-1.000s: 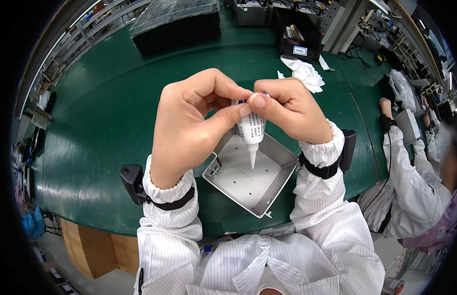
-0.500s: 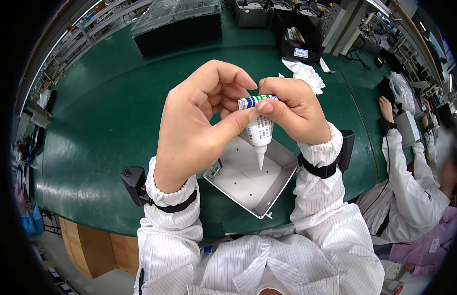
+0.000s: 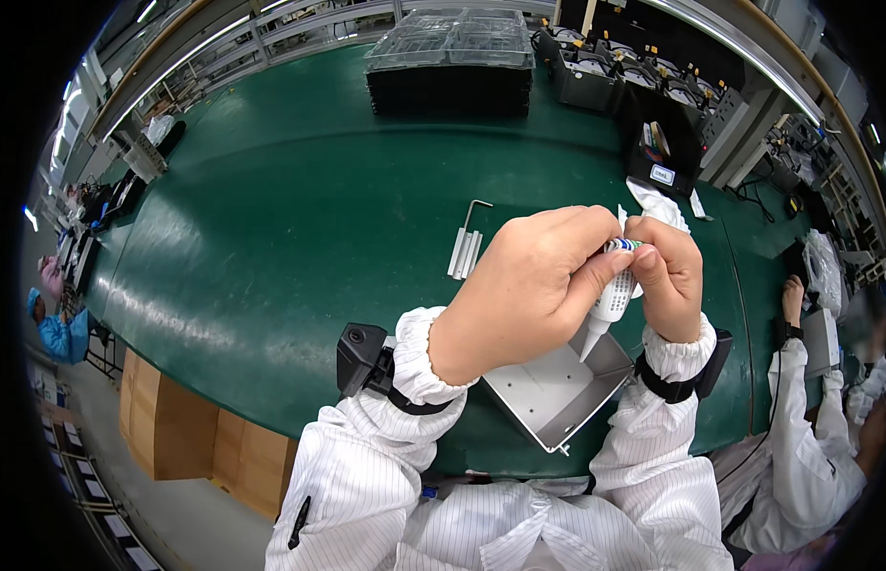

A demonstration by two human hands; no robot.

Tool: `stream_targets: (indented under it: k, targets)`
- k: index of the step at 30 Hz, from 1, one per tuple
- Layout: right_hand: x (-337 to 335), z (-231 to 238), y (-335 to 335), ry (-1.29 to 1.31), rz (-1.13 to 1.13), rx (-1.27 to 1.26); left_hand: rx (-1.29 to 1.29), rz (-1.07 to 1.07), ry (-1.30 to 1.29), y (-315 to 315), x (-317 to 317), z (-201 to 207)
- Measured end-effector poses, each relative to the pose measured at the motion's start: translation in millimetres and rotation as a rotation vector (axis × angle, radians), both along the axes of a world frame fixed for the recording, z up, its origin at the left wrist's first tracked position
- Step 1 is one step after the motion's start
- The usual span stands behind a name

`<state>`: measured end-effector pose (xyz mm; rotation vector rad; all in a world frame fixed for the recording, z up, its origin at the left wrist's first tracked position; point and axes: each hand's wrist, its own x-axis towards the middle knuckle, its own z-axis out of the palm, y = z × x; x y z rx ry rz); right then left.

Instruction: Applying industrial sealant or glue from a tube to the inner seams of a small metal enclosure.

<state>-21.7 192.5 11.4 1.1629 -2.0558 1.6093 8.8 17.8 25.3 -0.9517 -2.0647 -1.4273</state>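
My left hand point(image 3: 528, 285) and my right hand point(image 3: 669, 276) both pinch a white squeeze tube point(image 3: 611, 305) with a long tapered nozzle. The tube's rolled-up tail, printed blue and green, sits between the fingertips of both hands. Its nozzle points down and a little left, above an open grey metal box point(image 3: 528, 400) near the table's front edge. My left hand and wrist cover part of this box. Beyond my left hand lie a hex key point(image 3: 473, 211) and a ridged silver metal piece point(image 3: 465, 254), touching or nearly so.
A black crate topped with clear plastic trays point(image 3: 450, 90) stands at the back of the green table point(image 3: 271, 238). At the back right are a black bin point(image 3: 657, 143) and crumpled white cloth or paper point(image 3: 657, 202). Another person's arm point(image 3: 790, 381) rests to the right, beside a grey box point(image 3: 822, 341).
The whole view has shifted, so hands and box appear farther right and lower. The tube now tilts more to the left. The hex key and the ridged metal piece have come into sight.
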Motion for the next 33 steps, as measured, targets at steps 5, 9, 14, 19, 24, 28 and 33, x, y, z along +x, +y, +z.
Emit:
stream_targets:
  k: [5, 9, 14, 19, 24, 28, 33]
  targets:
    - [-2, -1, -2, 0.012, -0.009, -0.003, 0.043, 0.02, 0.025, 2, -4, -5]
    - [-6, -2, -4, -0.023, 0.001, -0.025, 0.075, 0.032, 0.003, 3, -7, -5]
    - [-10, 0, -7, -0.021, 0.008, -0.057, 0.065, 0.046, -0.079, 3, -12, -6]
    - [-11, -2, -8, -0.08, 0.012, -0.068, 0.072, 0.027, -0.169, 2, -16, -8]
    - [-15, -7, -4, -0.118, 0.059, -0.101, 0.053, 0.027, -0.247, 1, -17, -8]
    - [-14, -8, -3, -0.14, 0.04, -0.026, 0.196, 0.054, -0.203, 7, -18, -14]
    - [-9, -4, -9, -0.186, 0.048, -0.069, 0.219, 0.045, -0.281, 2, -16, -11]
